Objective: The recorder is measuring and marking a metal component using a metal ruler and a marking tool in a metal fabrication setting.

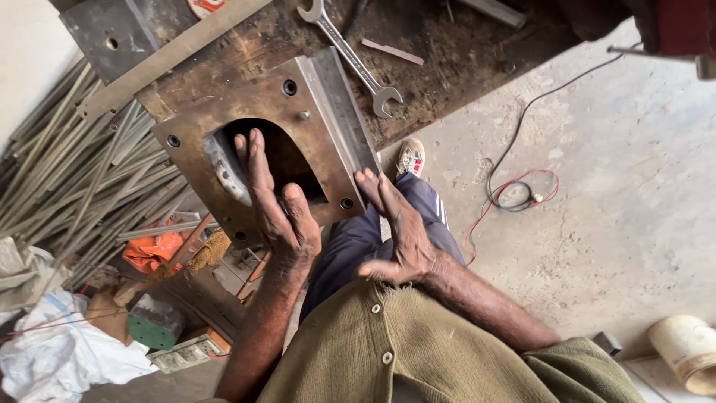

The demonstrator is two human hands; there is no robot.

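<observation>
A thick rusty steel block (313, 138) with an arched opening and several bolt holes lies at the edge of a worn workbench (462, 60). My left hand (276, 205) rests flat over the opening, its fingers stretched out on the block's face. My right hand (395, 224) presses its fingertips against the block's near right edge, fingers straight, holding nothing. A double-ended spanner (350, 56) lies on the bench just beyond the block.
A flat steel bar (171, 56) lies across the bench at the left. A pile of steel rods (82, 179) and bags (52, 343) lies on the floor at left. Red and black wires (514, 190) trail over the concrete floor; a white pipe end (686, 351) is at lower right.
</observation>
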